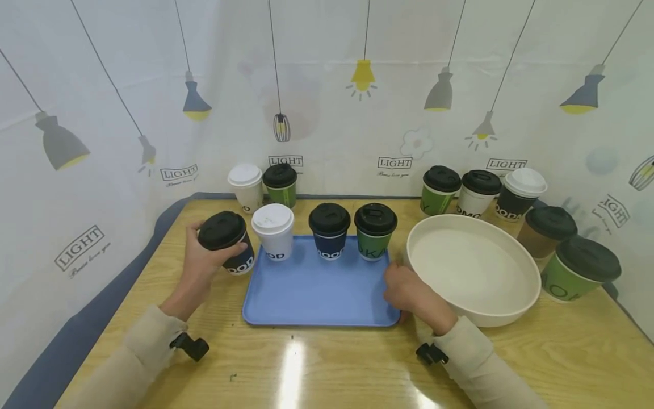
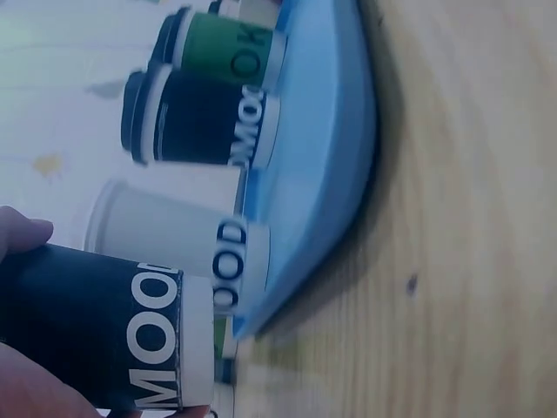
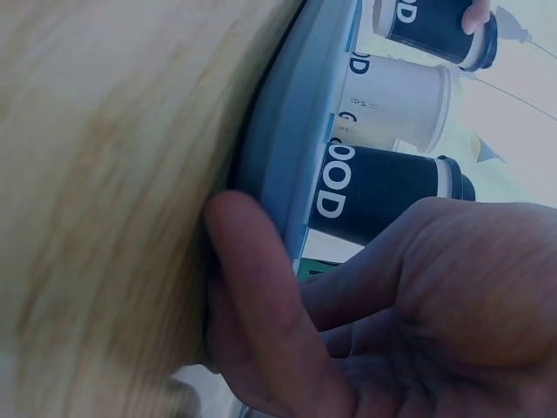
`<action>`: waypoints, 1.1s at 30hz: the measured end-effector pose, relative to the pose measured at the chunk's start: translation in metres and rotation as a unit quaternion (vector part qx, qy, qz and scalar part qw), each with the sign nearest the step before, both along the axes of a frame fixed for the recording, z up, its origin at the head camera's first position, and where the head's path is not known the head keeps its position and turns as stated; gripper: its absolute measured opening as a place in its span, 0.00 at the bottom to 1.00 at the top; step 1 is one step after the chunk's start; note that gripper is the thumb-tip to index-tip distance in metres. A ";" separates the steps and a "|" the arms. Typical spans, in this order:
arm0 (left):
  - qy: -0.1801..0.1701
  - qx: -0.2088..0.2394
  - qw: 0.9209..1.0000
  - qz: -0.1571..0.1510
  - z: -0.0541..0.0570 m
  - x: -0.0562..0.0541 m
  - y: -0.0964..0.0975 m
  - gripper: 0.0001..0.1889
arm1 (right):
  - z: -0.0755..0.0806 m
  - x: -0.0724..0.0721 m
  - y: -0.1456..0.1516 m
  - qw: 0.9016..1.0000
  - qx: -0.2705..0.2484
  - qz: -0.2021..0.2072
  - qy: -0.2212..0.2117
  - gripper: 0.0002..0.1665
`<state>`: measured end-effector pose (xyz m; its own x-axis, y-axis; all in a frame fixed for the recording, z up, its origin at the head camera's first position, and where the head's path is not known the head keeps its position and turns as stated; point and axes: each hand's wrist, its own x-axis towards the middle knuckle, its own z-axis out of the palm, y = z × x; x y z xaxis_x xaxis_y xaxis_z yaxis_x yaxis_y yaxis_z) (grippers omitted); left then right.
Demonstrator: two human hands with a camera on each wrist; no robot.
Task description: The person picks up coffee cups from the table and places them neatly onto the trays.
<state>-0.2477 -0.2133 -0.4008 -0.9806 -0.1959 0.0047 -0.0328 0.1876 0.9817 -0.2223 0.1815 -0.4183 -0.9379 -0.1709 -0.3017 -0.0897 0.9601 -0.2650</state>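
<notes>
My left hand (image 1: 201,266) grips a dark navy paper cup (image 2: 83,326) with a black lid, thumb and fingers around its upper part. That cup is just left of the blue tray (image 1: 317,298). My right hand (image 1: 415,292) holds the tray's right edge, its fingers curled at the rim close to the tabletop in the right wrist view. Along the tray's back part stand a white cup (image 1: 274,233) with a white lid, a navy cup (image 1: 329,230) with a black lid and a green cup (image 1: 375,232) with a black lid.
Right of the tray sits a large cream round basin (image 1: 472,267). Several lidded cups, among them a green cup (image 1: 577,270), stand behind and beside it. At the back left are a white-lidded cup (image 1: 246,187) and a green cup (image 1: 281,186). A printed curtain (image 1: 327,113) surrounds the wooden table (image 1: 255,369).
</notes>
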 end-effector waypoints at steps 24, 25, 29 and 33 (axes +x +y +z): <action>-0.010 -0.041 0.989 -0.138 -0.017 0.034 0.046 0.56 | 0.002 0.001 -0.001 1.000 0.015 0.016 0.019 0.36; -0.004 -0.044 0.989 -0.143 -0.018 0.034 0.046 0.57 | 0.002 0.001 -0.001 1.000 0.014 0.014 0.017 0.36; 0.006 -0.068 0.985 -0.157 -0.022 0.034 0.044 0.57 | 0.001 0.002 -0.001 1.000 0.013 0.011 0.016 0.36; 0.000 -0.090 0.975 -0.205 -0.025 0.033 0.036 0.62 | 0.001 0.003 -0.001 1.000 0.000 0.005 0.006 0.37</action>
<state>-0.2142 -0.1772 -0.4255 -0.9763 0.2163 0.0021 0.0804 0.3537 0.9319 -0.2197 0.1807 -0.4176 -0.9398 -0.1804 -0.2902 -0.1028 0.9592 -0.2633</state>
